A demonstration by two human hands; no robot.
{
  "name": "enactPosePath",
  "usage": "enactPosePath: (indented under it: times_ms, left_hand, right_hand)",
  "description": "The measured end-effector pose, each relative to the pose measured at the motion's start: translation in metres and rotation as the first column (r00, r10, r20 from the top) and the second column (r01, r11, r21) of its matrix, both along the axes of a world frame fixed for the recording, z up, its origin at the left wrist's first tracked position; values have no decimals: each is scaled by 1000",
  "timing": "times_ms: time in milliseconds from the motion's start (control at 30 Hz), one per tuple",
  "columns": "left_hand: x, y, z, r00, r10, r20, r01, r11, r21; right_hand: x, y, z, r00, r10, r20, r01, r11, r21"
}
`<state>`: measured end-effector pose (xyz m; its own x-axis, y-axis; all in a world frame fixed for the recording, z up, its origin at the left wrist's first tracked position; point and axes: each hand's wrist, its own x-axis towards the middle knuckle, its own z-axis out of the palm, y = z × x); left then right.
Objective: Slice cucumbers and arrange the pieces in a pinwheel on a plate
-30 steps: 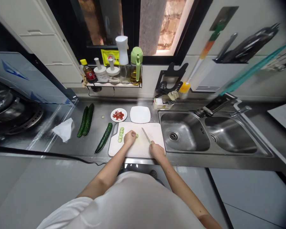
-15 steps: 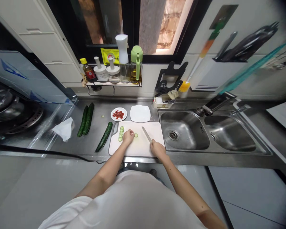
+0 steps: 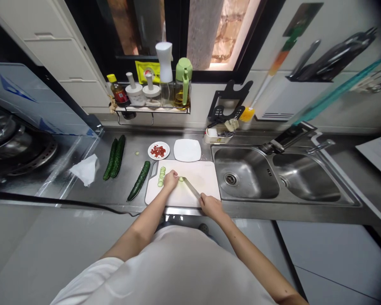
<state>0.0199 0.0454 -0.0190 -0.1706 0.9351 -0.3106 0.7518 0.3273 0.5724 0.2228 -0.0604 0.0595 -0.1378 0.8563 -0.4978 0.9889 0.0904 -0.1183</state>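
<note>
On the white cutting board (image 3: 190,197), my right hand (image 3: 211,206) is wrapped round the handle of a knife (image 3: 192,188). The blade slants up and left, its tip at a small cucumber slice (image 3: 181,179). Just left of that slice is my left hand (image 3: 170,180), fingers pressed together; whatever they may hold is too small to make out. A row of cucumber slices (image 3: 161,176) lies on the board's left part. One whole cucumber (image 3: 139,181) rests on the counter beside the board.
Two more cucumbers (image 3: 117,156) and a white cloth (image 3: 85,169) lie at the left. Behind the board stand a plate of chopped red pieces (image 3: 158,151) and a square white plate (image 3: 187,150). A double sink (image 3: 246,173) is at the right.
The knife has moved left and its tip is now at the small slice. My right hand has turned slightly with it. My left hand has hardly moved.
</note>
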Motion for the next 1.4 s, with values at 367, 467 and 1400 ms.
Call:
enactPosePath:
  times_ms: [367, 467, 1400]
  left_hand:
    - [0, 2, 1, 1000, -4, -8, 4, 1000, -17]
    - [0, 3, 2, 1000, -2, -10, 1, 999, -38]
    - [2, 4, 5, 999, 4, -51, -8, 997, -82]
  right_hand:
    - [0, 1, 0, 999, 46, 7, -46, 999, 0]
    - [0, 1, -1, 998, 60, 13, -60, 998, -5]
    - [-10, 19, 3, 993, 119, 23, -117, 988, -97]
